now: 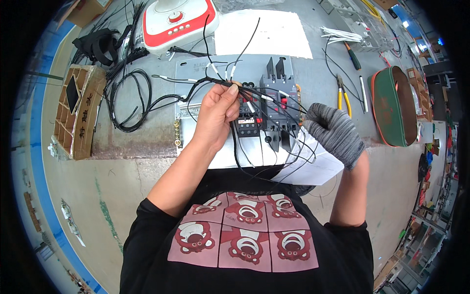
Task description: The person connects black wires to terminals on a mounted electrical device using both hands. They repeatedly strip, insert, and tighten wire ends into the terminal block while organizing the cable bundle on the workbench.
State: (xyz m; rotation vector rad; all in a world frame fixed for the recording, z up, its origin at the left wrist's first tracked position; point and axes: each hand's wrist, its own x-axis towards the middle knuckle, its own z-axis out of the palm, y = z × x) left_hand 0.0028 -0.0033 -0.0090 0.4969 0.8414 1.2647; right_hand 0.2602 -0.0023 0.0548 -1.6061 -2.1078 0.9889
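Note:
A bundle of thin black wires [210, 80] with white marker sleeves fans out above a metal mounting plate [191, 63]. My bare left hand [218, 107] is closed, pinching the bundle between thumb and fingers where the wires spread. In a grey knitted glove, my right hand [335, 132] is closed on one black wire [297, 106] at the right of the fan. Beneath the wires, a dark circuit breaker [270, 84] and smaller black switch blocks [248, 128] are mounted on the plate. Several loose wire ends hang toward my lap.
Left of the plate lie a black cable coil [113, 110] and a divided wooden box [81, 132]. A red-and-white appliance base [188, 29] and white paper [264, 34] are behind. Yellow-handled pliers [347, 100], a screwdriver [353, 59] and a green pouch [389, 108] lie right.

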